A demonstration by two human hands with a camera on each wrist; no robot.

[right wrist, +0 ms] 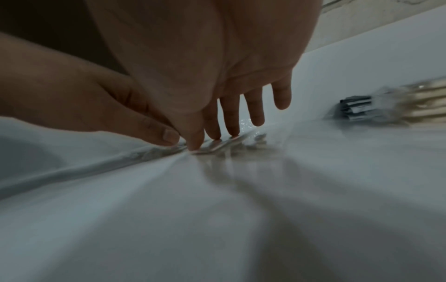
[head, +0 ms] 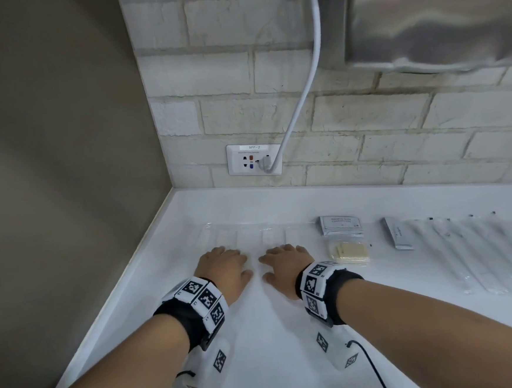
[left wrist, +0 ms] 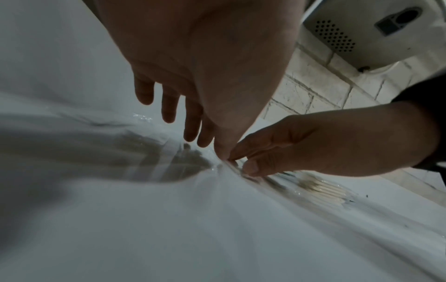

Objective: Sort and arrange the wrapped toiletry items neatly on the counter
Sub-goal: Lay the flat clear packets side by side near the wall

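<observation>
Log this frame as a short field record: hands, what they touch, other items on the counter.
left hand: fingers extended, resting on clear-wrapped packets
right hand: same, beside left hand
counter: white
right of hands: grey shampoo sachets, wrapped cream bars, grey sachet, row of long wrapped sticks
wall: socket with plugged cord

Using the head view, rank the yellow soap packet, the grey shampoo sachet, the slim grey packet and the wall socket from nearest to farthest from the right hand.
1. Yellow soap packet, just right of the right hand.
2. Grey shampoo sachet, behind the soap, toward the wall.
3. Slim grey packet, farther right on the counter.
4. Wall socket, up on the brick wall.
</observation>
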